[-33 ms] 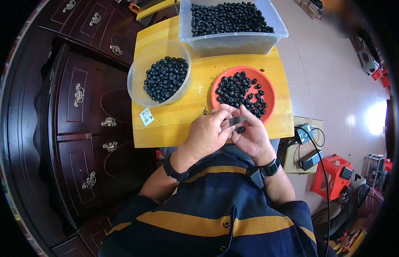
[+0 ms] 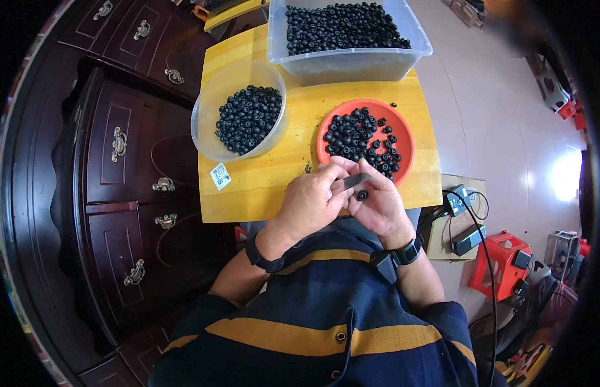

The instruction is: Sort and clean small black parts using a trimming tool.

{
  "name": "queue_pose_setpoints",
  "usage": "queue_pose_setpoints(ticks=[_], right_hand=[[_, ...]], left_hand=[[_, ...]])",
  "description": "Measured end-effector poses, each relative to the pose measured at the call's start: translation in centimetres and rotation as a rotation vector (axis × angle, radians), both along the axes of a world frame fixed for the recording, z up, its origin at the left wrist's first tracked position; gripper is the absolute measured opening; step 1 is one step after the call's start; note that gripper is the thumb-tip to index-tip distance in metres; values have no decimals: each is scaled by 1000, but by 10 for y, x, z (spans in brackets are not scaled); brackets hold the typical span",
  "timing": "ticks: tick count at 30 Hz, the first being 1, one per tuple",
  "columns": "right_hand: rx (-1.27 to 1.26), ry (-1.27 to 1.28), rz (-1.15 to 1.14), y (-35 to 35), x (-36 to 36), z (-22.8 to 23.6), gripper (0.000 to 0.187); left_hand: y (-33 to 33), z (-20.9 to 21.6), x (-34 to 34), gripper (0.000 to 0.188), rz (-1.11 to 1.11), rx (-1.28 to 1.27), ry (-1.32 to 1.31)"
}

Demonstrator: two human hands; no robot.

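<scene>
My left hand (image 2: 311, 201) comes in over the near edge of the table, its fingers closed at a short dark-grey flat strip (image 2: 356, 181). That strip reaches across to the thumb of my right hand (image 2: 385, 209); whether it is loose or wrapped on a finger is hard to see. My right hand lies palm up and cupped, holding a small black round piece (image 2: 362, 195) with a ring-shaped top. Just beyond the fingers, a red round plate (image 2: 406, 126) holds many similar pieces, and my right fingertips overlap its near rim.
A clear round bowl (image 2: 202, 122) of black pieces stands left. Behind is a clear box (image 2: 345, 64) full of them. A white label (image 2: 220, 176) and dark crumbs lie on the yellow table (image 2: 248, 200). Dark drawers flank the left; a red stool (image 2: 496, 261) and cables are right.
</scene>
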State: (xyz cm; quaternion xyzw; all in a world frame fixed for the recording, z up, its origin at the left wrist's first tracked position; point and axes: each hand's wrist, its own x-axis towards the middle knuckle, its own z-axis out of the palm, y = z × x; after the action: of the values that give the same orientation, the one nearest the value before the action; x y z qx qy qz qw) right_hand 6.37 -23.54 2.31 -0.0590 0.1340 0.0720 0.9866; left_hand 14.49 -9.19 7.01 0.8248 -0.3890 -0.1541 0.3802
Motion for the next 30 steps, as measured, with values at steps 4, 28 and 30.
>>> queue_pose_setpoints(ticks=[4,28,30], right_hand=[[-28,-39,-34,-1,-2,6,38],[-49,-141,-24,2,-4,2,16],[-46,-144,-27,1,-4,2,15]], left_hand=[[1,3,-1,23,55,-157,53],[-6,9,0,10,46,-540,634],[-9,3,-3,9,71,-581,656]])
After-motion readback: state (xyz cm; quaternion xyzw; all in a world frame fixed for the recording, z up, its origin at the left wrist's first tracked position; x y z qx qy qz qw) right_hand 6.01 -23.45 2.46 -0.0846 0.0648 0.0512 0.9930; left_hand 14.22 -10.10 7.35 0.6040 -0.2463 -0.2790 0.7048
